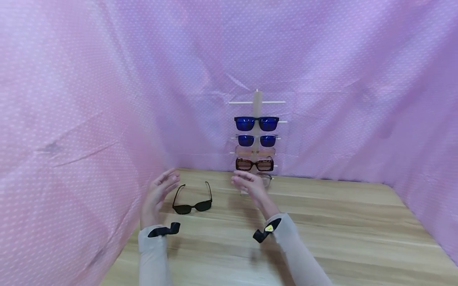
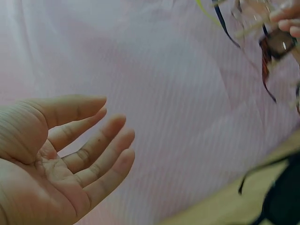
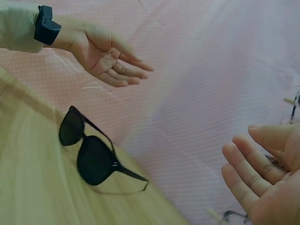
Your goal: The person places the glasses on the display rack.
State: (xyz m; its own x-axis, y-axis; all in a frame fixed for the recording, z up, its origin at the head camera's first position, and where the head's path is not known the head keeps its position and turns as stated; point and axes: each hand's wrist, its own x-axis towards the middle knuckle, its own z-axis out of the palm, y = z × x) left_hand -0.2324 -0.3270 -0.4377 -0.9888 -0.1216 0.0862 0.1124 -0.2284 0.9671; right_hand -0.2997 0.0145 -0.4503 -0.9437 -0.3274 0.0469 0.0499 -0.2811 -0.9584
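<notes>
Black sunglasses (image 1: pixel 194 207) lie on the wooden table with their temples unfolded, pointing to the back. My left hand (image 1: pixel 161 192) is held just left of them, palm inward, fingers loosely bent, holding nothing; the left wrist view shows its bare palm (image 2: pixel 70 159). To the right of the sunglasses, my right hand (image 1: pixel 253 187) hovers in front of the lower part of a display stand (image 1: pixel 257 104), also with nothing in it. Its fingers (image 3: pixel 248 173) are relaxed in the right wrist view. Part of the lowest clear-framed glasses (image 1: pixel 266 180) is hidden behind this hand.
On the stand hang black sunglasses with blue lenses (image 1: pixel 268 124), clear-framed sunglasses with blue lenses (image 1: pixel 267 140), pale orange-tinted glasses (image 1: pixel 266 151) and tortoiseshell sunglasses (image 1: pixel 264 165). The stand's top bar (image 1: pixel 237 103) carries no glasses. Pink cloth (image 1: pixel 340 119) hangs behind the table (image 1: pixel 343 222) and on both sides.
</notes>
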